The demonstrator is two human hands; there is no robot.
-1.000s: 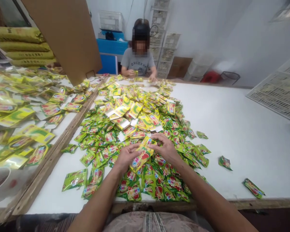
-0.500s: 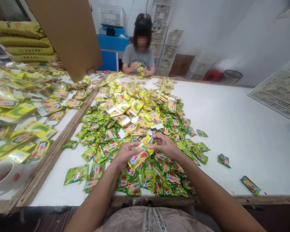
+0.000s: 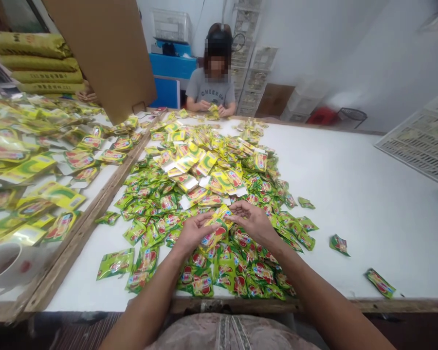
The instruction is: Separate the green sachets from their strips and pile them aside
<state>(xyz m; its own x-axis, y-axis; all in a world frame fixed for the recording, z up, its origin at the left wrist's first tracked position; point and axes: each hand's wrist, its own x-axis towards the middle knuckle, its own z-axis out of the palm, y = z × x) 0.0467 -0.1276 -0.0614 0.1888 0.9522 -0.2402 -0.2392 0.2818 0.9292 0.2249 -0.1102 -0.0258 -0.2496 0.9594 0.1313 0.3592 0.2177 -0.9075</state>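
Note:
A big heap of small green and yellow snack packets (image 3: 211, 194) covers the white table (image 3: 357, 194) in front of me. Both my hands meet over the near part of the heap. My left hand (image 3: 193, 234) is closed on the lower end of a yellow packet (image 3: 216, 228), which lies across its fingers. My right hand (image 3: 253, 221) pinches the same packet's upper end with thumb and fingertips. More green packets (image 3: 241, 277) lie under my wrists near the table's front edge.
Across the table a person in a grey shirt (image 3: 212, 90) handles packets. A second surface on the left holds more yellow packets (image 3: 32, 160) and a white cup (image 3: 3, 267). A cardboard sheet (image 3: 105, 53) leans at upper left. Stray packets (image 3: 379, 283) lie at right.
My hands have stayed together on the yellow packet, turning it slightly and lowering it a little towards the heap. The person opposite has brought both hands together on packets.

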